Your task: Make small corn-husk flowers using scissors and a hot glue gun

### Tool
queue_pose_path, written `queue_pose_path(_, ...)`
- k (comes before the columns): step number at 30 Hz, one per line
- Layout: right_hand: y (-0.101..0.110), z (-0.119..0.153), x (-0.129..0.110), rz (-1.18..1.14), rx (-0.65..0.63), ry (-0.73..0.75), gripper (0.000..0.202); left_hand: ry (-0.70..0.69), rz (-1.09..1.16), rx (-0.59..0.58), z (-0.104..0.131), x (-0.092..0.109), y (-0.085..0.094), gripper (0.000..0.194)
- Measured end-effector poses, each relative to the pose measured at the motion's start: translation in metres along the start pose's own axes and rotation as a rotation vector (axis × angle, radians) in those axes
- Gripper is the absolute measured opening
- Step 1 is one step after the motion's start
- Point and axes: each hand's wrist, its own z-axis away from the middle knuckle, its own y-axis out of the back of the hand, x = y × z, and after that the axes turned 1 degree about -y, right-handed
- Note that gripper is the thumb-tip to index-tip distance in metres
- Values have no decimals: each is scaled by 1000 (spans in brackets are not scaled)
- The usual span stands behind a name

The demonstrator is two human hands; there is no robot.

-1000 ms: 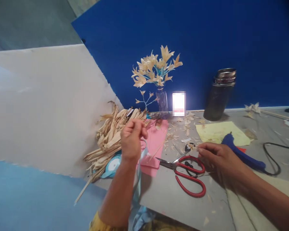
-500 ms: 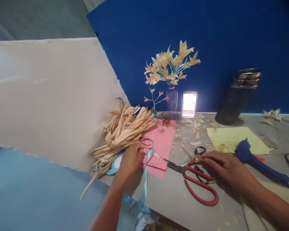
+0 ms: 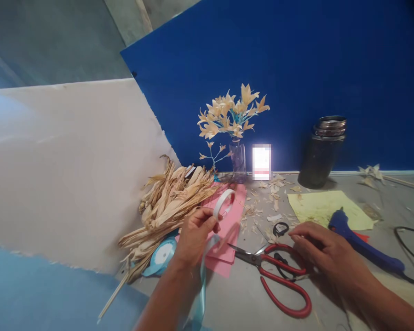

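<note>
My left hand [image 3: 197,234] pinches a narrow roll of tape [image 3: 224,202], white outside and reddish within, held up over pink paper sheets [image 3: 236,220]. A light blue ribbon [image 3: 203,289] hangs down beside this wrist. My right hand [image 3: 326,250] is beside the red-handled scissors [image 3: 290,294], its thumb and forefinger close together near the upper handle loop. Whatever may be between those fingertips is too small to make out. The scissors lie with blades slightly apart, pointing left. A small black-handled tool [image 3: 280,228] lies partly beneath them.
Dried corn husks [image 3: 172,202] are heaped at left over a light blue ribbon spool [image 3: 163,255]. Husk flowers [image 3: 231,112] stand in a clear bottle [image 3: 238,161]. A lit phone-like screen [image 3: 261,162], dark flask [image 3: 322,156], yellow paper [image 3: 313,207] and blue glue gun [image 3: 365,243] are on the table.
My left hand has turned and lifted the tape roll, which now shows its white outer face. My right fingertips have moved slightly off the scissors' handle. The camera view has tilted up.
</note>
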Motion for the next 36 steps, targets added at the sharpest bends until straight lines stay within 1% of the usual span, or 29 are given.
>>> queue_pose_path(1,1,1,-2,-8,15,-11,29,43,119,-44,5,2,-8,25)
queue_pose_path(3,4,2,-6,-21,74,-19,28,122,226,-115,15,2,-22,31)
queue_pose_path(6,9,4,-14,-34,156,24,22,165,149,-155,28,-3,-41,36)
queue_pose_path(8,13,6,-21,-71,112,101,35,169,24,-208,34,-4,-50,37)
queue_pose_path(9,15,7,-25,-98,60,156,41,158,-40,-238,37,-4,-55,37)
queue_pose_path(10,16,8,-28,-120,0,216,42,138,-98,-267,39,-3,-59,36)
queue_pose_path(12,16,10,-32,-134,-112,318,34,100,-183,-302,43,2,-66,35)
queue_pose_path(13,15,11,-33,-120,-150,351,28,103,-219,-315,44,4,-70,34)
queue_pose_path(15,12,12,-34,-73,-171,405,27,130,-311,-339,46,7,-76,32)
queue_pose_path(17,9,14,-33,-23,-121,462,29,133,-410,-359,46,9,-81,31)
queue_pose_path(19,9,16,-32,6,-49,522,28,106,-428,-396,46,8,-84,31)
queue_pose_path(20,10,16,-33,3,-12,540,26,96,-382,-417,46,7,-85,32)
queue_pose_path(22,14,16,-36,-35,37,515,23,87,-212,-461,45,5,-83,36)
queue_pose_path(23,16,16,-38,-70,42,481,22,80,-116,-474,44,3,-81,38)
queue_pose_path(25,19,14,-42,-151,-1,390,21,62,36,-493,43,-1,-77,43)
queue_pose_path(27,21,11,-44,-223,-64,319,23,82,107,-534,42,-3,-74,45)
queue_pose_path(29,22,10,-44,-260,-97,303,26,132,122,-573,41,-4,-71,39)
queue_pose_path(31,21,9,-43,-252,-89,332,26,167,93,-602,41,0,-68,30)
queue_pose_path(33,20,10,-41,-207,-83,385,26,160,38,-611,41,5,-67,23)
queue_pose_path(36,16,15,-40,-83,-96,494,30,134,-54,-609,44,11,-72,22)
